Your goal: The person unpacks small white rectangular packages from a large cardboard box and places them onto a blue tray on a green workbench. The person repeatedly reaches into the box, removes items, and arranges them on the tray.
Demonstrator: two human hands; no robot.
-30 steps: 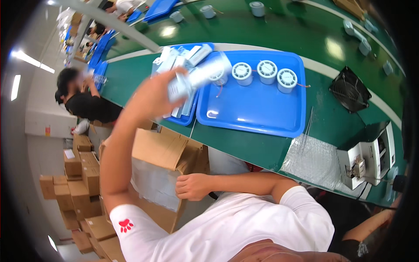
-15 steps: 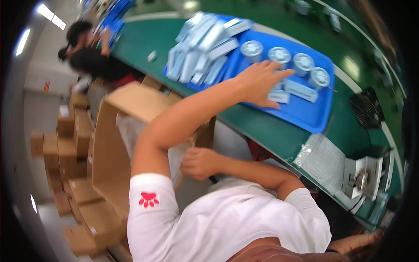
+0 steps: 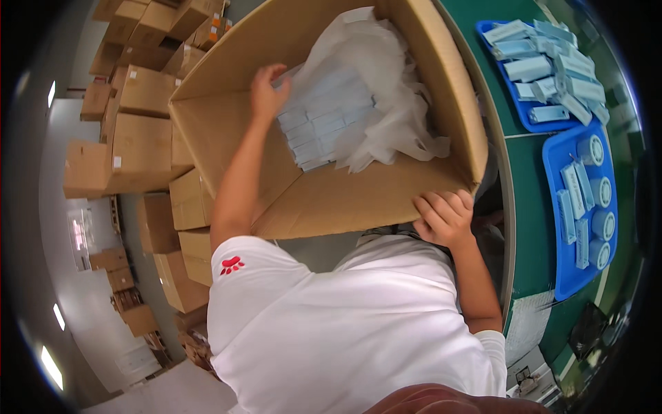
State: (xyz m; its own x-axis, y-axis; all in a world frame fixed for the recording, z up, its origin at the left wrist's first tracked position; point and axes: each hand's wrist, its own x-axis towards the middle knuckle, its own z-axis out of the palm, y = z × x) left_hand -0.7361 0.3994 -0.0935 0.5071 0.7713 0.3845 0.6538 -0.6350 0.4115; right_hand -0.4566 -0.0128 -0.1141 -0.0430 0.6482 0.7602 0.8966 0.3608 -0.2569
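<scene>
A large open cardboard box (image 3: 303,210) stands in front of me. Inside, rows of small light-blue boxes (image 3: 314,134) lie partly under a crumpled translucent plastic liner (image 3: 403,134). My left hand (image 3: 267,96) reaches into the carton at the liner's left edge, its thumb and fingers apart. Whether its fingertips touch the plastic, I cannot tell. At the carton's near right corner, my right hand (image 3: 445,215) has its fingers curled over the rim and grips it.
On the green table (image 3: 527,162) to the right, one blue tray (image 3: 524,114) bears a heap of light-blue boxes. A nearer blue tray (image 3: 569,279) carries several round containers and slim boxes. Stacked brown cartons (image 3: 141,148) line the left. Bubble wrap (image 3: 527,321) lies on the table.
My view has swung left from the table to the carton. My left hand has left the tray of round containers and is inside the carton. My right hand has taken hold of the carton's rim.
</scene>
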